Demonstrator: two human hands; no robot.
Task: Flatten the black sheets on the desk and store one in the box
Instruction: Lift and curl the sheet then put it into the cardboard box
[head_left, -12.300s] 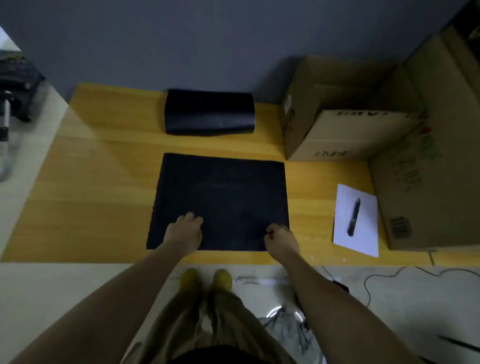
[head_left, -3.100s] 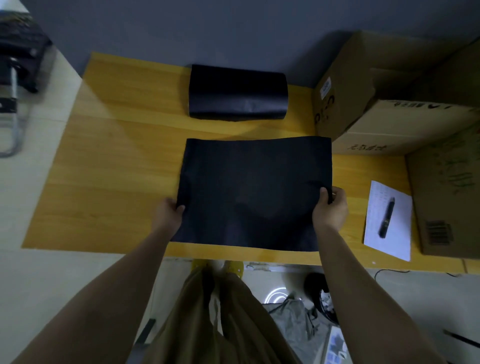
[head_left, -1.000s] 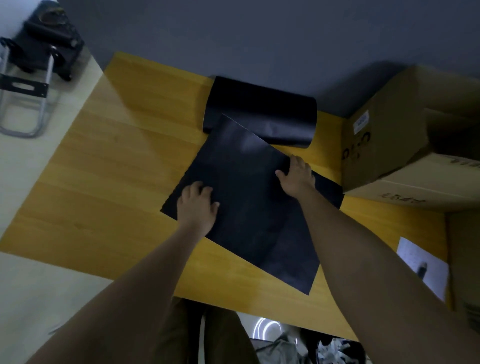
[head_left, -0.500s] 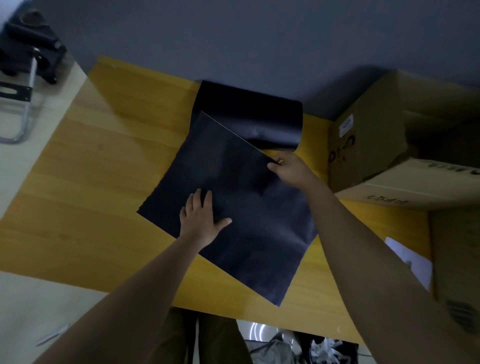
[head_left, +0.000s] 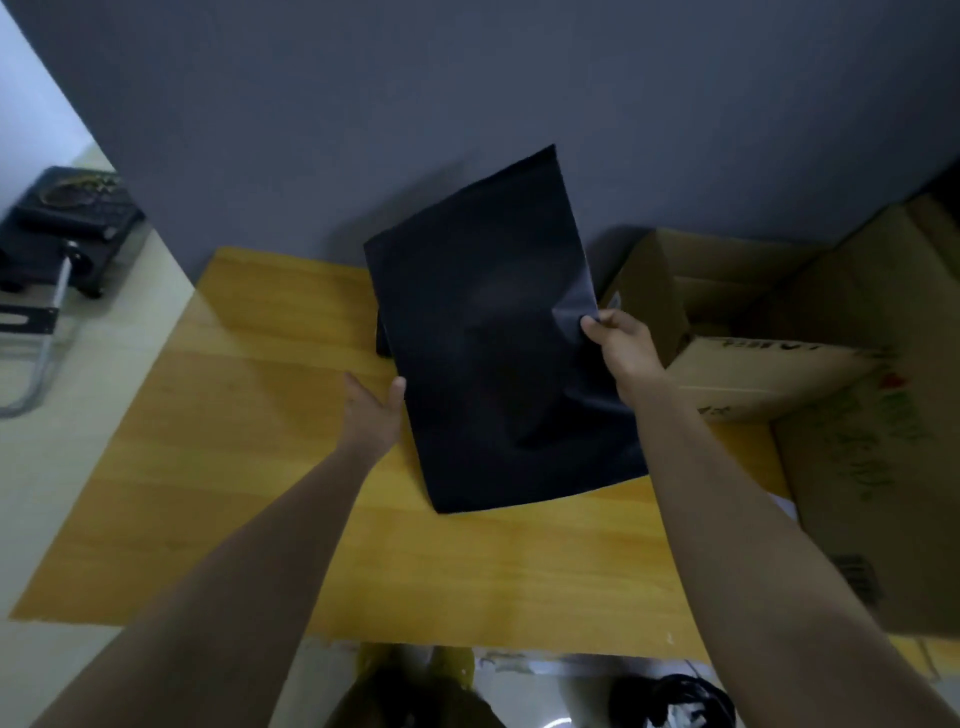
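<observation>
A black sheet (head_left: 488, 332) is lifted off the wooden desk (head_left: 249, 467) and stands nearly upright, tilted, in front of the grey wall. My right hand (head_left: 621, 348) pinches its right edge, where the sheet creases. My left hand (head_left: 371, 410) grips its lower left edge with the thumb on the front. Behind the sheet, only a sliver of the rolled black sheets (head_left: 383, 338) shows at the desk's back. The open cardboard box (head_left: 727, 291) lies just right of the held sheet.
A second, larger cardboard box (head_left: 872, 467) stands at the desk's right end. A black cart (head_left: 57, 234) with a metal handle sits on the floor to the left. My legs and some cables show below the desk's front edge.
The sheet lay on the desk under both hands; now both hands have raised it off the surface, turned it upright and moved it right, toward the box.
</observation>
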